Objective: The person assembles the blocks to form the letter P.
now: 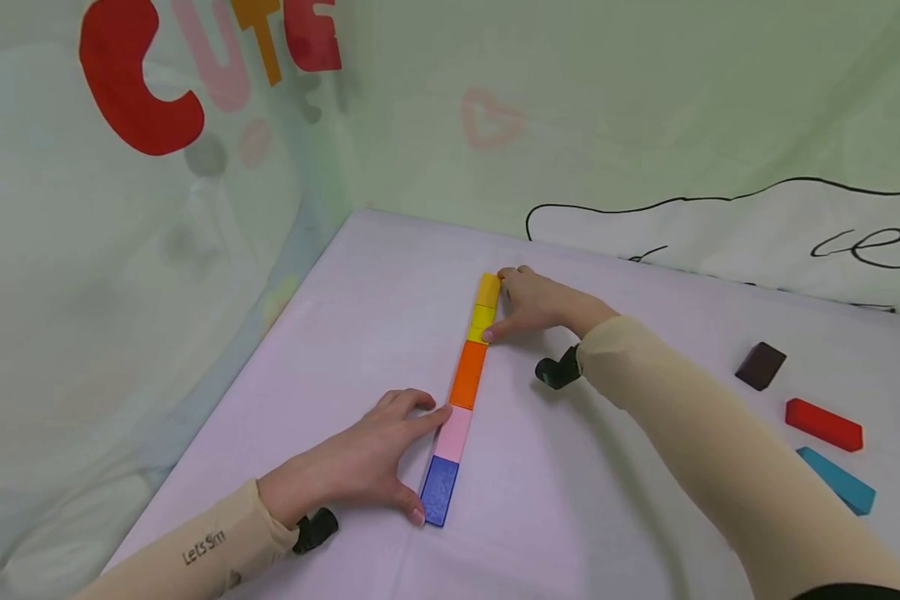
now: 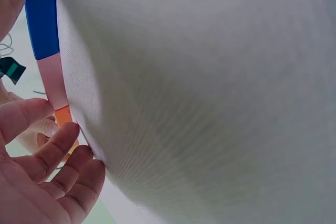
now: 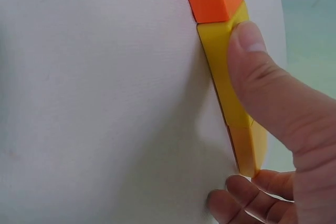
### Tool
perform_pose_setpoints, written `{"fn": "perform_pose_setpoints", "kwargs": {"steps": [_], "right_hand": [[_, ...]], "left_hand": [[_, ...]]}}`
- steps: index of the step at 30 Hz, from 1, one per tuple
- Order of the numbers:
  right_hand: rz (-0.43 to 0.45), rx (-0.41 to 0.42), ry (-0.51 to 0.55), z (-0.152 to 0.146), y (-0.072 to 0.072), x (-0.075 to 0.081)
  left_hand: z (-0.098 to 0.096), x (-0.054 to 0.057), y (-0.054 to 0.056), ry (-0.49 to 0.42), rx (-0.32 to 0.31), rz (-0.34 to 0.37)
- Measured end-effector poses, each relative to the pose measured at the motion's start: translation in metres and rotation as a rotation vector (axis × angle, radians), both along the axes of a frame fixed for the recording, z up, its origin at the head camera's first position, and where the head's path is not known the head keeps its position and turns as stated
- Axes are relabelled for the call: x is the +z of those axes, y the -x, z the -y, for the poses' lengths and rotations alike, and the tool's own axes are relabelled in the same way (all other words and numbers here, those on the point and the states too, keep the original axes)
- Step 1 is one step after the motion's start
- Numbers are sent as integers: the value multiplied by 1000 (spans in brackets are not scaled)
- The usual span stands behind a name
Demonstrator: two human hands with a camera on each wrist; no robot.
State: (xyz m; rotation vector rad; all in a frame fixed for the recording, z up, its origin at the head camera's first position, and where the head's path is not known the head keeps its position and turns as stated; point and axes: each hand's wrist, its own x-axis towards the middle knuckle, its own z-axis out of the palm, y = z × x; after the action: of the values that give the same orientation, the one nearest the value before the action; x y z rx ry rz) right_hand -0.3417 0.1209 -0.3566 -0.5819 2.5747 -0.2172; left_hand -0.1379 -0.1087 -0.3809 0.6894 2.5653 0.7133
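In the head view a straight row of blocks lies on the table: a dark blue block (image 1: 440, 492) nearest, then a pink block (image 1: 453, 433), an orange block (image 1: 468, 375), a yellow block (image 1: 480, 321) and an amber block (image 1: 488, 290) farthest. Along the row's left side is my left hand (image 1: 371, 454), thumb at the dark blue block and index fingertip at the pink one. My right hand (image 1: 536, 302) is at the far part, on the right side. Its thumb (image 3: 249, 45) presses the yellow block, while its fingers (image 3: 244, 190) are by the amber block's end.
To the right on the table (image 1: 630, 500) lie a dark brown block (image 1: 761, 366), a red block (image 1: 824, 424) and a light blue block (image 1: 837, 481). Fabric walls (image 1: 607, 100) with letters and drawings stand behind and at the left. A black wrist camera (image 1: 558, 368) sits below the right wrist.
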Motion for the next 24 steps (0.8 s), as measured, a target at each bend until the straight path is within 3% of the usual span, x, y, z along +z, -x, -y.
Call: {"fn": "perform_pose_setpoints", "kwargs": {"steps": [24], "right_hand": [[-16,29,-25,1,0,1]], "left_hand": [[-2,0,1,8,10,23]]}}
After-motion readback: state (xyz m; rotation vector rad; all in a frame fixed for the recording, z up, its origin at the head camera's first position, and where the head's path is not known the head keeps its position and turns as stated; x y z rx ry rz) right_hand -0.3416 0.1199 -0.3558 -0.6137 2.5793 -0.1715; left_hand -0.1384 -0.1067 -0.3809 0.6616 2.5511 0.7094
